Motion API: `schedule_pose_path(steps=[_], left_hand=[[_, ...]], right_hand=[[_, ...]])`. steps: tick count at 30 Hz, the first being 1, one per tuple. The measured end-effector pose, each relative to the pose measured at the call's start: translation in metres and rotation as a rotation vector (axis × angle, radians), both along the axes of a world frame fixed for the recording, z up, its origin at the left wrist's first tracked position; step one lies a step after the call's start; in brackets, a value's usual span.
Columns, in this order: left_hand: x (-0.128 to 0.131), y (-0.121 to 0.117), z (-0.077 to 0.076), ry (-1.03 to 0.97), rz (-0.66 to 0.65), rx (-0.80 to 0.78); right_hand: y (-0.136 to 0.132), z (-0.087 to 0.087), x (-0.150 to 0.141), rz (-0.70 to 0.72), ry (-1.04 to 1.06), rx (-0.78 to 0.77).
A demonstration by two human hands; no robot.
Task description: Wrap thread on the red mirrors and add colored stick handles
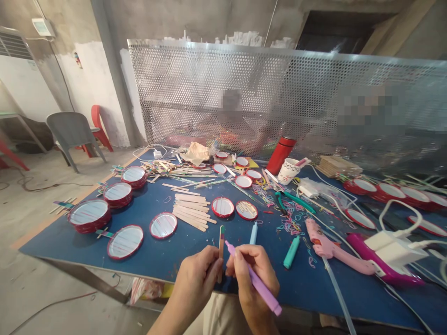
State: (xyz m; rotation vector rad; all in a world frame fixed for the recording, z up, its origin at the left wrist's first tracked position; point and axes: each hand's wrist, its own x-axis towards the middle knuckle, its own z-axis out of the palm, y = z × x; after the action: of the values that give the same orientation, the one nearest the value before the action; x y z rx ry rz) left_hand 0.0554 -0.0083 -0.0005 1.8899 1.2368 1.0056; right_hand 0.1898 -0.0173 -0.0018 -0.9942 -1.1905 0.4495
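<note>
Near the table's front edge, my left hand (199,272) pinches a wooden craft stick (221,249) upright; its top end is coloured green and purple. A purple marker (261,289) is gripped in my right hand (256,270), its tip close to the stick's coloured end. Just beyond my hands lies a light blue marker (253,232). To the right rests a teal marker (291,252). A fan of plain craft sticks (191,210) is spread in front, beside round red-rimmed discs (163,225) with pale faces.
On the right are a pink glue gun (326,249), a purple power strip (394,270) with white plugs, and green pliers (295,200) among coloured rubber bands. A red flask (281,154) and paper cup (290,171) stand before a perforated metal screen (216,93). Red drum-like pieces (90,215) line the left.
</note>
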Motion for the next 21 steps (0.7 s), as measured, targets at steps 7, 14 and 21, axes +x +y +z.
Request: schedule_pose_path(steps=[7,14,21], left_hand=[[-0.006,0.009,0.003,-0.168,-0.047,-0.147],[-0.008,0.019,0.013,-0.244,-0.076,-0.261],[-0.014,0.024,0.012,-0.307,-0.158,-0.333]], right_hand=[[0.01,-0.006,0.006,-0.16,-0.259,0.122],[0.023,-0.003,0.055,-0.371,-0.857,0.141],[0.029,-0.024,0.105,-0.623,-1.049,-0.006]])
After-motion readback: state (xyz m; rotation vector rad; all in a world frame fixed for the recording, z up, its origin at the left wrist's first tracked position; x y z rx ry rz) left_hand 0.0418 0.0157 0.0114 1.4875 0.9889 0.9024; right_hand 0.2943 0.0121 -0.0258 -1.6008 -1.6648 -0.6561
